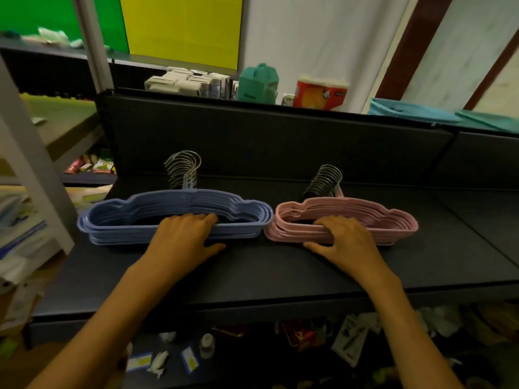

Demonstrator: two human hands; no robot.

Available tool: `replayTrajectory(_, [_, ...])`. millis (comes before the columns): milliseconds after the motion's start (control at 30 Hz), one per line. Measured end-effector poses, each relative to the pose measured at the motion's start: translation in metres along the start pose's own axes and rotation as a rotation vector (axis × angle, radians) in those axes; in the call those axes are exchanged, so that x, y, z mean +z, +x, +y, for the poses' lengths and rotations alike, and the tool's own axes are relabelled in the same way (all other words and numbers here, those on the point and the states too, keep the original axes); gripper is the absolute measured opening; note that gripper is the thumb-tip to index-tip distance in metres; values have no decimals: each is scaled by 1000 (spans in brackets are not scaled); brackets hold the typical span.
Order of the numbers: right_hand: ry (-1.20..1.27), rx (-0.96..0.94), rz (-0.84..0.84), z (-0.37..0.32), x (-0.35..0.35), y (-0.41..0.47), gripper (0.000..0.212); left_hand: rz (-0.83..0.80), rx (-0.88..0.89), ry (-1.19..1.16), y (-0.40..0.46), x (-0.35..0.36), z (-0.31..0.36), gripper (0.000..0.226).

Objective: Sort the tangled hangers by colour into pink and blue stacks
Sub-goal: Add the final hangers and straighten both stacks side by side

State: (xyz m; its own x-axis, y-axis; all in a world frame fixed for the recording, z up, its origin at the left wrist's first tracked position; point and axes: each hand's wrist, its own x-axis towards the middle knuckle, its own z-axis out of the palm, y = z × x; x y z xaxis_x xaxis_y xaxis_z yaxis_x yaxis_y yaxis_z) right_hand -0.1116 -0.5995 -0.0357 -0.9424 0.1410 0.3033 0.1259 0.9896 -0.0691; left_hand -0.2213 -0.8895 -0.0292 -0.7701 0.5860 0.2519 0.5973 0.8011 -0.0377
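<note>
Two stacks now lie side by side on the black shelf (252,265), and from what shows, your sorting looks all but finished. The blue hanger stack (174,217) sits toward the shelf's left end, its metal hooks (184,169) lined up and pointing at the back panel (266,141); the pink hanger stack (342,220) lies just beside it to the right, its own dark hooks (325,181) bunched the same way. The two stacks' near ends almost touch, though you cannot tell whether they do. No stray hanger shows anywhere on the shelf, and no colour is mixed into the other pile. Your left hand (182,237) rests on the front bar of the blue stack, fingers curled over it and thumb flat on the shelf; your right hand (342,237) lies likewise on the pink stack's front bar, fingers hooked over its edge. What seems left is only squaring the piles and letting go.
</note>
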Motion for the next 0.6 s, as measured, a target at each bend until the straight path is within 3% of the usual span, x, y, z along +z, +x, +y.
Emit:
replayTrajectory(233, [-45,-59,-127,26,-10,14,30,-15,-79,18,9,-1,18,35])
replayTrajectory(400, [-46,-74,-27,27,0,13,42,97,-97,50,11,2,27,32])
replayTrajectory(600, [-59,-68,-15,28,0,15,42,175,-31,40,11,8,20,31])
